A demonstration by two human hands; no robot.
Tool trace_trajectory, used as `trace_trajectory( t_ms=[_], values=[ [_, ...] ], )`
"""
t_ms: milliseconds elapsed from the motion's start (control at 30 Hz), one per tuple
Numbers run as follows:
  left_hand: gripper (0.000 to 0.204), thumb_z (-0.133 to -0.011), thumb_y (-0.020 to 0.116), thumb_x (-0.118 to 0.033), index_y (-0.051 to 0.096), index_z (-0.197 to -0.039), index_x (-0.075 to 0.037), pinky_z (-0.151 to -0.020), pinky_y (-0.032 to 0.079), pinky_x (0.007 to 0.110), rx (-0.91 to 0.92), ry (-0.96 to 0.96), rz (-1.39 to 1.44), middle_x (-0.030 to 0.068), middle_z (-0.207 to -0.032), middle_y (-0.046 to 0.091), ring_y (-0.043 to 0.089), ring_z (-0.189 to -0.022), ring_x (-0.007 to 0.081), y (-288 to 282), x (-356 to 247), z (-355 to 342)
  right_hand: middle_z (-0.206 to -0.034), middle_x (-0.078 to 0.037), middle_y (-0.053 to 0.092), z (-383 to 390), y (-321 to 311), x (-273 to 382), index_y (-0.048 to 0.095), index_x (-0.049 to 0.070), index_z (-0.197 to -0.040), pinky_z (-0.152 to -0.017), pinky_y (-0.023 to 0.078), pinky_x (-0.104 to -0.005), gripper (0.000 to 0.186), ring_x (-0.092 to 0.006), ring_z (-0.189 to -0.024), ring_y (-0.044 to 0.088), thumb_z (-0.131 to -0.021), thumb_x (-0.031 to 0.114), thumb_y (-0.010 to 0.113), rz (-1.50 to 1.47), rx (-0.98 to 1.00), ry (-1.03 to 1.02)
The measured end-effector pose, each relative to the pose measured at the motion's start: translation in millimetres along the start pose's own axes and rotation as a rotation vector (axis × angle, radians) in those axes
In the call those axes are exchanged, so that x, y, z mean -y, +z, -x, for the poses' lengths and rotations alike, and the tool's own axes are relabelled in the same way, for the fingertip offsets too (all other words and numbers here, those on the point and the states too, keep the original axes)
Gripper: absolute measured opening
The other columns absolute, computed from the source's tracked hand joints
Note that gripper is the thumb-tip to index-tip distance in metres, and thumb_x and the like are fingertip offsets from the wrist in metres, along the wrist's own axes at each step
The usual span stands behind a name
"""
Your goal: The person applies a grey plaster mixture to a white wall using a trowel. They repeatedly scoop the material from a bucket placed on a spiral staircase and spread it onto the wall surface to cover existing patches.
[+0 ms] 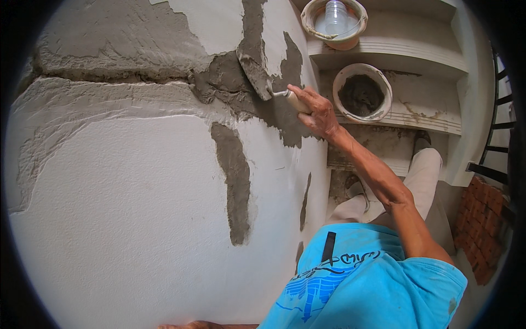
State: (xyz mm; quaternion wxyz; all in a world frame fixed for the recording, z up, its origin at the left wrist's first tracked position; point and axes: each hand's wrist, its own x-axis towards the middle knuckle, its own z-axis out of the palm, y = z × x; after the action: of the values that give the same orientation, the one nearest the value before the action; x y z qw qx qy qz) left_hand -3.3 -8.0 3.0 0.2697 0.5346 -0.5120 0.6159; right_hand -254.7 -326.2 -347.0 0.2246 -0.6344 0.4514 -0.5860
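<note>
My right hand (319, 112) is wrapped round the handle of a pointed trowel (255, 75). The blade lies against the wall (148, 219), over a patch of dark wet mortar (222, 77). From this patch a rough horizontal crack (126, 75) runs left through the grey, bared plaster. A darker mortar strip (233, 186) goes down the white paint below. At the bottom edge of the view, only a sliver of my left hand (192, 325) shows next to the wall. One finger seems stretched out there, and the rest is cut off.
On the steps (408, 104) to the right stands a bucket (388, 97) with grey mortar inside. A second bucket (345, 43) on a higher step holds a clear plastic container (335, 19). A black railing (496, 126) and stacked reddish bricks (481, 227) are at the far right.
</note>
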Motion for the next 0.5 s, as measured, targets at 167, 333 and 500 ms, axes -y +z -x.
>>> trace_trajectory(
  t_ms=[167, 333, 500],
  values=[
    [0.062, -0.097, 0.071, -0.029, 0.048, -0.141, 0.007, -0.109, 0.039, 0.059, 0.008, 0.012, -0.012, 0.0282, -0.147, 0.042, 0.045, -0.134, 0.0412, 0.1, -0.5, -0.8, -0.093, -0.008, 0.058, 36.3, -9.4, 5.6, 0.056, 0.019, -0.144, -0.071, 0.056, -0.0420, 0.086, -0.0308, -0.079, 0.063, -0.064, -0.009, 0.068, -0.020, 0.073, -0.076],
    [0.061, -0.095, 0.072, -0.028, 0.049, -0.139, 0.008, -0.109, 0.039, 0.058, 0.003, 0.004, -0.021, 0.0280, -0.147, 0.043, 0.045, -0.134, 0.0411, 0.8, -1.7, -1.1, -0.104, -0.013, 0.064, 22.1, -14.4, 0.8, 0.059, 0.014, -0.142, -0.078, 0.054, -0.0390, 0.077, -0.0314, -0.085, 0.064, -0.068, -0.005, 0.063, -0.112, 0.035, 0.039],
    [0.060, -0.094, 0.072, -0.026, 0.050, -0.137, 0.009, -0.109, 0.040, 0.057, -0.004, -0.013, -0.018, 0.0280, -0.147, 0.043, 0.045, -0.134, 0.0408, 1.4, -3.2, -0.8, -0.102, -0.013, 0.061, -15.1, -6.8, -0.5, 0.057, 0.014, -0.143, -0.079, 0.053, -0.0385, 0.078, -0.0316, -0.087, 0.063, -0.068, -0.005, 0.063, -0.036, 0.021, 0.041]
  ],
)
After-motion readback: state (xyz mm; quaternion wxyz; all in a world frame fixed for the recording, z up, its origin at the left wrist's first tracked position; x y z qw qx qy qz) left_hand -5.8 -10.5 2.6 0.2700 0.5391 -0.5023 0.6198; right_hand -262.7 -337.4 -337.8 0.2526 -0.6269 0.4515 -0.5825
